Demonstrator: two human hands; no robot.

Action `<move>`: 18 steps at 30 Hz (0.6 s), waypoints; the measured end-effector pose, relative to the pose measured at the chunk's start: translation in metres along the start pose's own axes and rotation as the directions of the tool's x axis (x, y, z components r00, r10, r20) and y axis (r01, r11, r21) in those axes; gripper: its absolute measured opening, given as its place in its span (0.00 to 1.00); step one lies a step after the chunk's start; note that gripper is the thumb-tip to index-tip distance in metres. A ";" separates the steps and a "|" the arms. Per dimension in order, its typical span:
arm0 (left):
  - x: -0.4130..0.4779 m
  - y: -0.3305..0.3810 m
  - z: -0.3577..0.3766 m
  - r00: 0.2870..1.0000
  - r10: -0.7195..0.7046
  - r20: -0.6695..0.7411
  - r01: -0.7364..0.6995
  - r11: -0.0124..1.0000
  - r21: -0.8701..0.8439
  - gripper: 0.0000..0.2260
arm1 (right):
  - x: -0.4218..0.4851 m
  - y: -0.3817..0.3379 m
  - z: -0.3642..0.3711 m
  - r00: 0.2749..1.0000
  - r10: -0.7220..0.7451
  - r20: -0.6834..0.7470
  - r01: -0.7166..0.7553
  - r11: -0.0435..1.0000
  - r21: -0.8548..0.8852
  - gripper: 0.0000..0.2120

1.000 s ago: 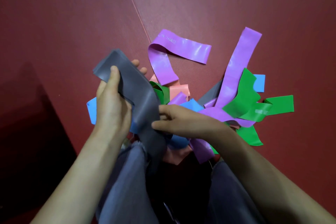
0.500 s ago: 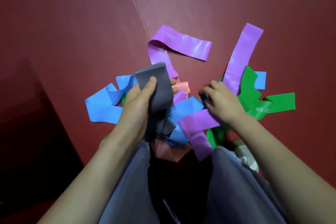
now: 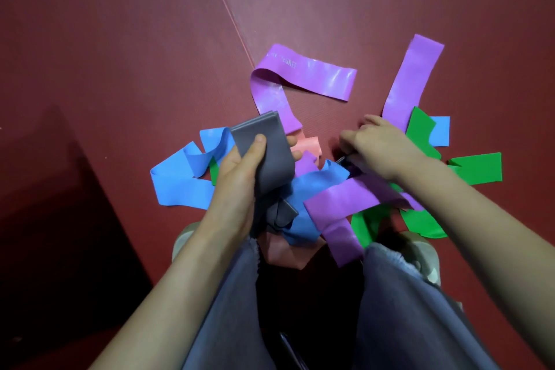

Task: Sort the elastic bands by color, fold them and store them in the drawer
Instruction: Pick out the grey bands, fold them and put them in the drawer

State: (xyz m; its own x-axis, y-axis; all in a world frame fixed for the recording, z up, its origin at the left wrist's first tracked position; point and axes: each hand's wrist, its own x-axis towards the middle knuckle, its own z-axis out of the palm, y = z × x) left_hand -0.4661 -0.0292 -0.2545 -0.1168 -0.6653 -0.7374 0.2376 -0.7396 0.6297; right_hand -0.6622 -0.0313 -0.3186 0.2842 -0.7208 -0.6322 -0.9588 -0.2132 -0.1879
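Grey band [image 3: 264, 156]: folded over, clamped in left hand [image 3: 237, 183]. Right hand [image 3: 378, 147]: pinching something dark in the pile [image 3: 339, 192], likely grey. Purple, blue, green, pink bands unsorted on floor [image 3: 120, 54]; no drawer visible; task early.

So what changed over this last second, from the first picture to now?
The grey band, stretched between both hands a second ago, is now folded and held by the left hand alone. The right hand let go, moved right into the pile and now pinches a dark strip there, likely another grey band. The purple band and the green bands lie as before.
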 end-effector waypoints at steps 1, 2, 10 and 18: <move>0.000 0.000 0.000 1.000 -0.007 0.012 0.007 1.000 -0.005 0.12 | -0.002 -0.001 -0.009 0.999 0.024 -0.038 -0.019 0.992 0.125 0.04; -0.001 0.000 0.000 1.000 -0.020 0.022 0.020 1.000 -0.009 0.12 | -0.003 -0.002 -0.019 0.994 0.051 -0.091 -0.027 0.968 0.249 0.02; -0.003 0.001 -0.002 0.979 -0.173 0.109 0.176 0.984 -0.023 0.10 | 0.005 -0.036 -0.077 0.955 0.278 -0.105 -0.029 0.438 0.899 0.10; -0.008 0.011 -0.002 0.921 -0.271 0.281 0.338 0.914 -0.226 0.11 | -0.016 -0.062 -0.067 0.996 0.090 -0.004 0.013 -0.095 0.995 0.08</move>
State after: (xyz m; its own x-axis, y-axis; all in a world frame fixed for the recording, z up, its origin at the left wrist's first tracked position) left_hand -0.4605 -0.0313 -0.2420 -0.4425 -0.4410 -0.7809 0.3960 -0.8773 0.2711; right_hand -0.6075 -0.0502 -0.2465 0.1970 -0.7399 -0.6433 0.0957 0.6675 -0.7384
